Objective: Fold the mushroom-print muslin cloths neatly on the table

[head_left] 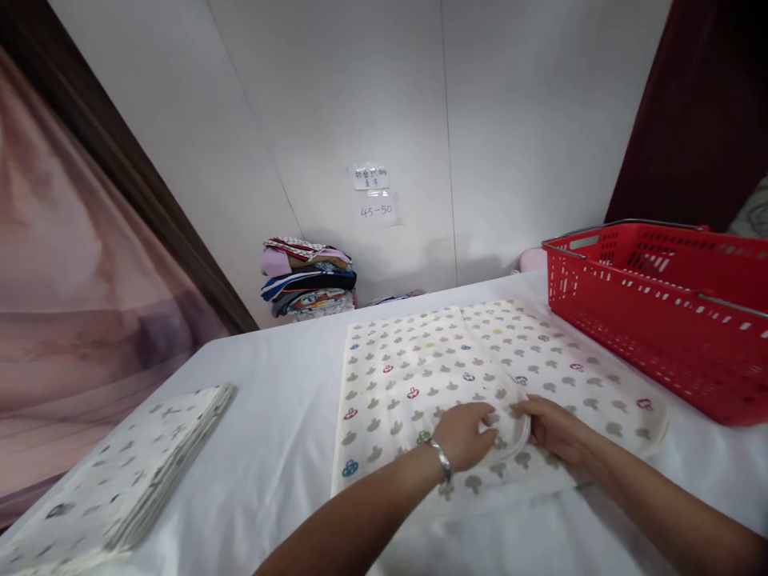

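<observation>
A white cloth printed with grey mushrooms and a few coloured ones lies spread on the table, partly folded over on itself. At the rounded edge of the folded layer, my right hand pinches the fabric between thumb and fingers. My left hand, with a silver bracelet at its wrist, rests on the same layer just left of that edge. Its thumb and fingers are apart and hold nothing that I can see. The right part of the cloth lies flat beyond my right hand.
A red plastic basket with metal handles stands on the right of the white-covered table. A stack of folded printed cloths lies at the left. Behind the table, folded fabrics are piled against the wall; a pink curtain hangs left.
</observation>
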Demonstrator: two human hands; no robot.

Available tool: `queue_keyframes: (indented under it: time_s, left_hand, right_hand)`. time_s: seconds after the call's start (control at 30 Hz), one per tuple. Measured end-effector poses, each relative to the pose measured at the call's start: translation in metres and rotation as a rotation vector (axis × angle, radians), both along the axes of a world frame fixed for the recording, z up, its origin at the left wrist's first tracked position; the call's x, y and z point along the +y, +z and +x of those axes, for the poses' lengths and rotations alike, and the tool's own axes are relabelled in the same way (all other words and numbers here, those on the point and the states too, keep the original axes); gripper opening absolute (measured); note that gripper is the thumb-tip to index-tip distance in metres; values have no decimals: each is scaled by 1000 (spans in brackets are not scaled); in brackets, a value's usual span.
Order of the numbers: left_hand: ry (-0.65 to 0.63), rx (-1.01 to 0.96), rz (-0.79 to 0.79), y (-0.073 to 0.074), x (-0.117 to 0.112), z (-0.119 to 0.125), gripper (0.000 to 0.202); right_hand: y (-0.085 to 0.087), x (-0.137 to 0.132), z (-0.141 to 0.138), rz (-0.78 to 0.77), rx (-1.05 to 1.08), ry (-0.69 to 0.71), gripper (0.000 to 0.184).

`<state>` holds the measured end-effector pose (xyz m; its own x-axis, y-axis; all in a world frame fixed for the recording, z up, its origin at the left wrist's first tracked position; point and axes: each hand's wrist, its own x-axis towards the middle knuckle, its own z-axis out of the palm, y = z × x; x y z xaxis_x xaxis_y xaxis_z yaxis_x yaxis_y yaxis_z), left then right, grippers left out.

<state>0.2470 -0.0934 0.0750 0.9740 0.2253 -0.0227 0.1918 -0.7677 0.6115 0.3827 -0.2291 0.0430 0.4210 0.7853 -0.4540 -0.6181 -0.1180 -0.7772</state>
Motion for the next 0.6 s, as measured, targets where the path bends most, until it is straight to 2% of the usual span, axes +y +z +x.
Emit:
queue_keyframes:
  time_s: [0.1,0.2,0.3,0.4,0.5,0.6]
  left_hand:
    - [120,15,58,0,23,-36,36]
    - [120,-22,127,-3,37,-67,37]
    - [98,-71,216,-6,39,-91,43]
    - [64,-89,315,-13,35,-106,50]
    - [-1,-109,385,-21,30,-116,48]
    - [-32,-159,444,-30,31,-120,39]
  right_hand:
    - [0,5,8,-108,-27,48,36]
    - [13,7,22,-97,-108,24,41]
    - [41,-6,47,11,-238,-75,40]
    - [59,-38,80,42,-415,-248,39]
    - [49,-78,105,-124,-527,-356,39]
    - [23,-109,111,-334,-444,-323,39]
